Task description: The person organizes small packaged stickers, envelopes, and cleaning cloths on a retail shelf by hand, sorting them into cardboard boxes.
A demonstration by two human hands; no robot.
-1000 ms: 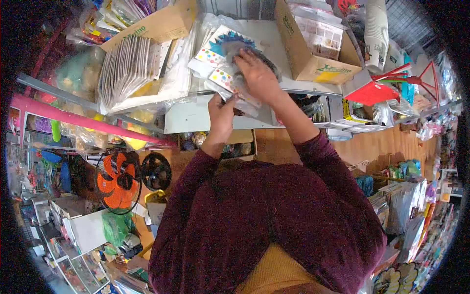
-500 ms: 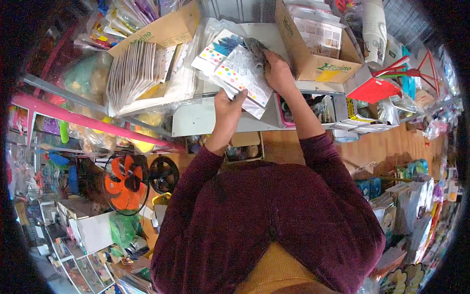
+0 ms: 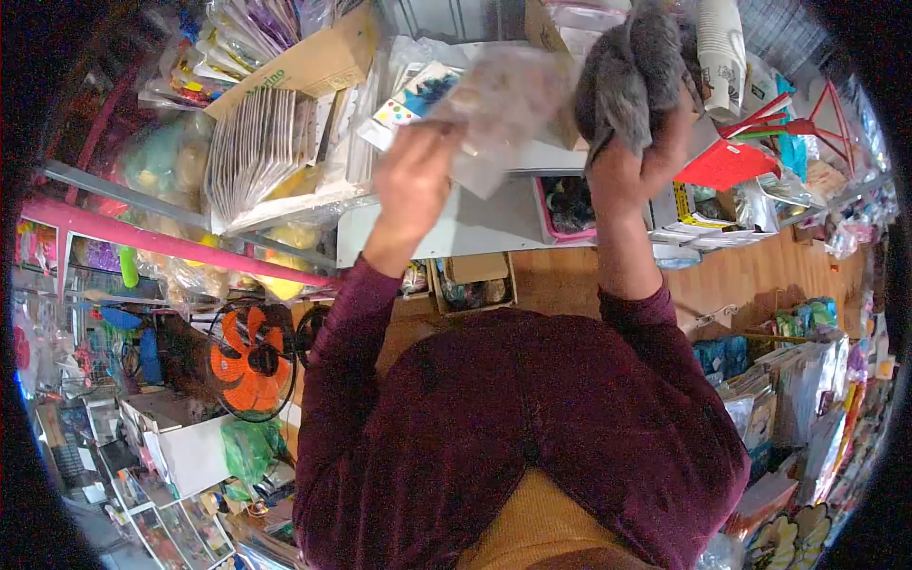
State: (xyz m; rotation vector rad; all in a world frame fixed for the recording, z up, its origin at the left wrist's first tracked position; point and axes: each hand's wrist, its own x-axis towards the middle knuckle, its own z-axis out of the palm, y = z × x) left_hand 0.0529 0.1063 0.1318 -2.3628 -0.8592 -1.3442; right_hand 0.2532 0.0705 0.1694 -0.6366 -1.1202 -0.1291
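Note:
My left hand is closed on the edge of a clear plastic packet, which is smeared by motion and tilts up to the right. Raised over the shelf on the right, my right hand grips a bunched grey cloth with a fuzzy surface. Behind the left hand lies a flat packet with coloured dots and a blue feathery print, partly covered by the hand and the clear packet.
A cardboard box and a row of upright white cards stand left. Stacked paper cups and a red item are at right. A pink-rimmed tray sits below the white shelf; an orange fan stands lower left.
My right hand has lifted the grey cloth off the dotted packets, up and to the right. My left hand has moved slightly left, and the packet in it has swung upward.

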